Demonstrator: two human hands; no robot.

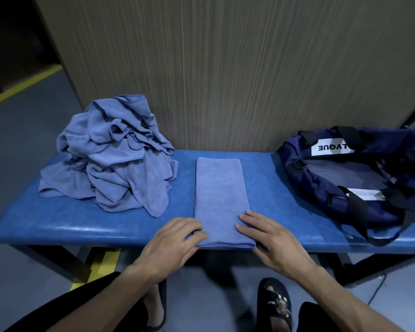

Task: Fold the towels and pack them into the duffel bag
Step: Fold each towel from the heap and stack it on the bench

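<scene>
Towels and duffel bag on the bench

A folded blue towel (220,200) lies as a long flat strip between a crumpled towel pile (110,156) and the open navy duffel bag (355,178), which perhaps holds papers.

- One head-worn, wide-angle view looks forward and steeply down from above, close over a blue bench (261,188).
- It faces a wood-grain wall panel (225,68) behind the bench.
- The lower frame edge takes in the floor (22,271) and the wearer's slippered foot (274,305).
</scene>
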